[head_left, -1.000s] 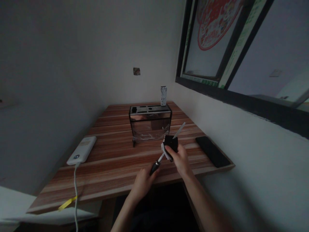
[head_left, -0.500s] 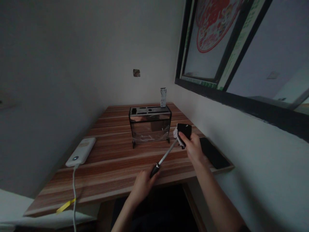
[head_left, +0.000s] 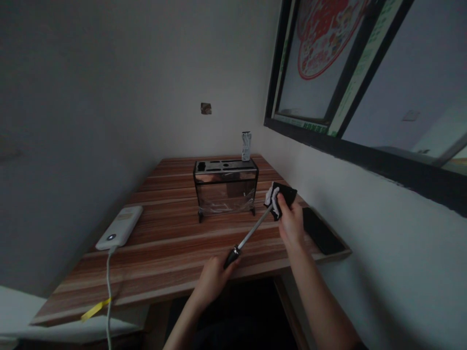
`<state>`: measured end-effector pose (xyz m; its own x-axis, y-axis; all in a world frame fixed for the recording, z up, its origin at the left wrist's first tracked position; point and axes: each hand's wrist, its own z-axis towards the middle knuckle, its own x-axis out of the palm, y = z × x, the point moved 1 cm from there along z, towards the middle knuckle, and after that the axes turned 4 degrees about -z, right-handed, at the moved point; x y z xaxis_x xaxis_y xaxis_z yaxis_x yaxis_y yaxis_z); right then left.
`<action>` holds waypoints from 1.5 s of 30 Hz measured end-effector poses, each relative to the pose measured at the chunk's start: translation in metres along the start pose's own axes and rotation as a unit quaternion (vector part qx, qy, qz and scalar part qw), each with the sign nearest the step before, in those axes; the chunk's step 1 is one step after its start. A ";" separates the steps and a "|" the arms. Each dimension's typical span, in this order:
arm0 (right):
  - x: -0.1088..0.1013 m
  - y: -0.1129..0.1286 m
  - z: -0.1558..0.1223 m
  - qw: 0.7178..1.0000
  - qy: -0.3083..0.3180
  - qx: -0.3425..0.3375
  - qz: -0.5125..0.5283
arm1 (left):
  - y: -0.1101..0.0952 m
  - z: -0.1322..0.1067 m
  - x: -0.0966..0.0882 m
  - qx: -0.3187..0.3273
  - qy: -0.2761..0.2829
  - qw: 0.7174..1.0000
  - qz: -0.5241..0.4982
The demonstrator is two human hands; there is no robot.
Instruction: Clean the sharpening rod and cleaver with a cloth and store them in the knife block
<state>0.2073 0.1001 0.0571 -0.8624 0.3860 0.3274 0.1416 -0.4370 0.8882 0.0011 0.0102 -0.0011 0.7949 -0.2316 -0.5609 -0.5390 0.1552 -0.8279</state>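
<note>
My left hand [head_left: 212, 278] is closed around the black handle of a sharpening steel [head_left: 252, 230], whose thin grey rod points up and to the right. At the rod's far end my right hand [head_left: 293, 221] grips a dark cloth [head_left: 286, 192] with a crumpled whitish part. The cloth covers the rod's tip. Behind the hands a knife block [head_left: 226, 166] with a slotted top and clear sides stands upright on the wood-grain table [head_left: 171, 231]. A small grey-white patterned upright object [head_left: 246, 146] shows at its back right corner; what it is I cannot tell.
A white power bank [head_left: 120, 228] lies on the left, with a white cable [head_left: 109, 279] and yellow tag [head_left: 95, 309] hanging over the front edge. A dark flat phone-like object [head_left: 323, 232] lies by the right wall. A dark-framed window [head_left: 310, 129] is above it.
My right hand and the cloth have shifted slightly to the right along the rod, away from the handle. The view has moved a little; my left hand still grips the handle.
</note>
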 end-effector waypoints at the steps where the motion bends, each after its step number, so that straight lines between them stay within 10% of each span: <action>1: 0.002 -0.002 -0.005 1.000 0.009 0.006 -0.005 | 0.000 0.000 0.000 0.003 -0.001 1.000 -0.005; 17: 0.028 -0.024 -0.102 0.961 0.219 0.080 -0.151 | 0.014 0.005 0.002 0.011 -0.047 0.995 -0.084; 45: 0.003 -0.010 -0.059 0.972 0.184 0.039 -0.143 | 0.005 0.002 0.002 -0.001 -0.018 1.000 -0.024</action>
<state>0.1745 0.0574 0.0299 -0.9854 0.1591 -0.0604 -0.1047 -0.2865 0.9523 0.0003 0.0120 -0.0064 0.8294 -0.2033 -0.5203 -0.5004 0.1436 -0.8538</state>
